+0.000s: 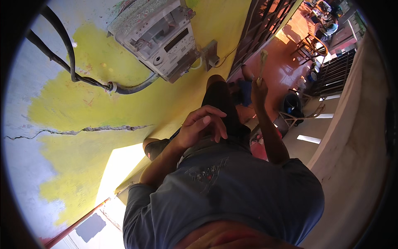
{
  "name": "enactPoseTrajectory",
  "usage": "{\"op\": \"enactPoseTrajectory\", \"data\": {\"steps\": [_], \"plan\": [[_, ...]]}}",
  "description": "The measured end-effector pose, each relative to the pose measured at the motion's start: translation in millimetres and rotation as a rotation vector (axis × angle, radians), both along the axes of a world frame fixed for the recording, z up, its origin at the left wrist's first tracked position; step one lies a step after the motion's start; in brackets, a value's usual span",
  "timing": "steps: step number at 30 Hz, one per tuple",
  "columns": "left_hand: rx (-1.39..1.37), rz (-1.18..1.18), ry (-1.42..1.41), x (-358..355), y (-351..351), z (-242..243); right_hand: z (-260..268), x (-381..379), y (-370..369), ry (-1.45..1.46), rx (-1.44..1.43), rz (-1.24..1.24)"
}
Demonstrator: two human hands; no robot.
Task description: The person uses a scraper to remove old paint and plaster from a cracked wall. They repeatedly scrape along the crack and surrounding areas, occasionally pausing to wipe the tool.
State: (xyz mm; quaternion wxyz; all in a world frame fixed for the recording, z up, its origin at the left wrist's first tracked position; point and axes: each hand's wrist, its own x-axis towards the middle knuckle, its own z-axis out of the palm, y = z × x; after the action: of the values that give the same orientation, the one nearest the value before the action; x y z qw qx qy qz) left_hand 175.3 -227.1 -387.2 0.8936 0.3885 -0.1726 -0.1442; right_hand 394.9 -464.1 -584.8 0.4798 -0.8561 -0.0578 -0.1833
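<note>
My right hand (259, 91) is raised at the right side, fingers wrapped around the handle of a paintbrush (263, 62). Its bristles look stained with pale yellow and point away from me. In front of my waist, my left hand (203, 123) hangs in the air with loosely bent fingers spread apart and nothing in them. A wall (102, 109) on my left bears patchy yellow paint over a whitish surface. An electricity meter (168, 43) in a clear casing is mounted on that wall, its top speckled with paint.
Black cables (59, 63) run into a grey conduit (136, 89) below the meter. A crack (105, 128) crosses the wall. Beside the meter sits a small socket box (211, 56). Farther off are a metal grille (264, 21), a wooden chair (311, 46), a dark bucket (291, 104) and people (329, 28).
</note>
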Motion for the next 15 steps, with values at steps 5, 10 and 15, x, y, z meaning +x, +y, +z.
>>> {"op": "enactPoseTrajectory", "data": {"steps": [5, 10, 15], "plan": [[0.461, 0.581, -0.677, -35, 29, 91, -1, -2, -8, 0.275, 0.170, 0.074], [0.512, 0.833, -0.781, -65, 16, 179, 22, -33, 32, 0.364, 0.418, 0.357], [0.005, 1.293, -1.195, -66, 1, 186, 34, -59, 60, 0.491, 0.395, 0.482]]}}
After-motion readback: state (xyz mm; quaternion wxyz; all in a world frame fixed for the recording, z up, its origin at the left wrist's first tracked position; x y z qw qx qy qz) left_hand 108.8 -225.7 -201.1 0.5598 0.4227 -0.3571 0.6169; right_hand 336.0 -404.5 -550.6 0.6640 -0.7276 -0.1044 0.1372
